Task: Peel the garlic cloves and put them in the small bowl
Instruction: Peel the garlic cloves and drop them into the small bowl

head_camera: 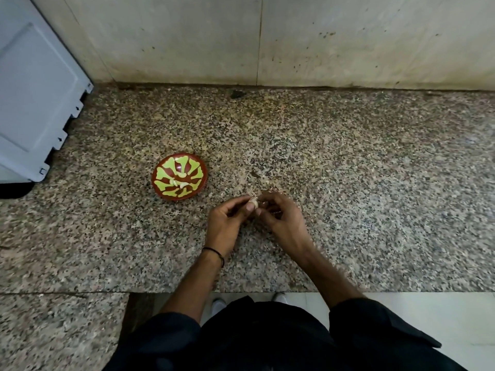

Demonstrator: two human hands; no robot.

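— Speckled granite counter (348,183) runs back to a stained wall (187,36). Where is your garlic clove (254,202)?
— Between your hands, over the counter's near middle. Your left hand (227,223) pinches it with thumb and fingertips, and your right hand (284,223) curls its fingers onto it too.
— And the small bowl (156,183)?
— Left and slightly farther, apart from your hands, with pale peeled cloves (179,183) inside. A white appliance (34,103) stands far left.
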